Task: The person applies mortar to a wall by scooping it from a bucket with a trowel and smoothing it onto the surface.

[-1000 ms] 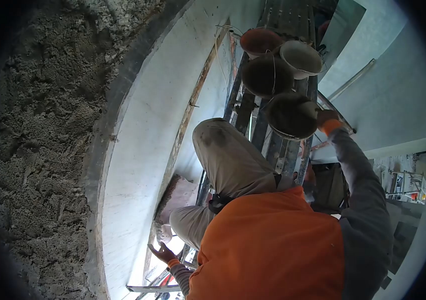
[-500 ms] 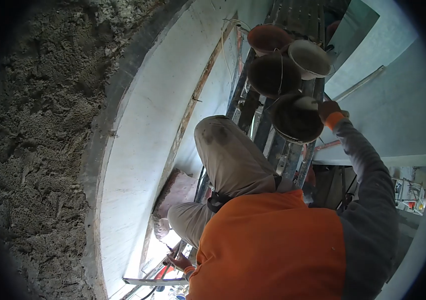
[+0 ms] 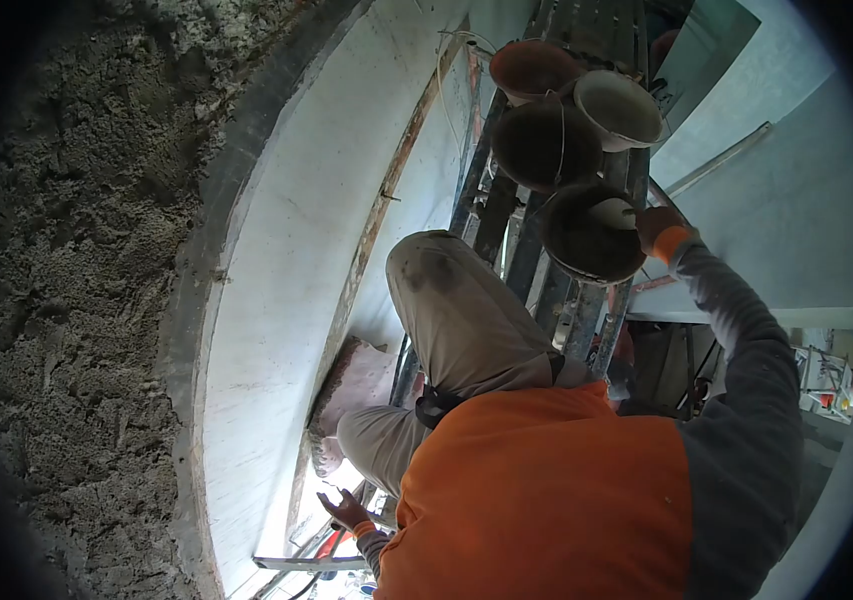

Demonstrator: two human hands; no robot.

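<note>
My right hand (image 3: 656, 226) is closed around a trowel (image 3: 610, 213) at the rim of the nearest bucket (image 3: 586, 250). The trowel's pale blade reaches inside over the dark contents, while its handle is mostly hidden by my fingers. My left hand (image 3: 348, 512) is low at the left, near my bent knee and a metal bar, fingers spread with nothing visible in them. Just beyond the nearest bucket stand a dark bucket with a wire handle (image 3: 544, 150), a greyish bucket (image 3: 618, 108) and a reddish bucket (image 3: 534, 68).
The buckets stand on narrow scaffold planks (image 3: 552, 300) with gaps between them. A rough plastered wall (image 3: 86, 300) rises at the left beside a smooth white curved surface (image 3: 276, 300). A stained pinkish sack-like piece (image 3: 356, 390) lies near my leg. A pale wall (image 3: 776, 230) stands at right.
My left hand has lifted slightly and its fingers have spread. My right hand has shifted a little, and more of the trowel's blade shows inside the bucket.
</note>
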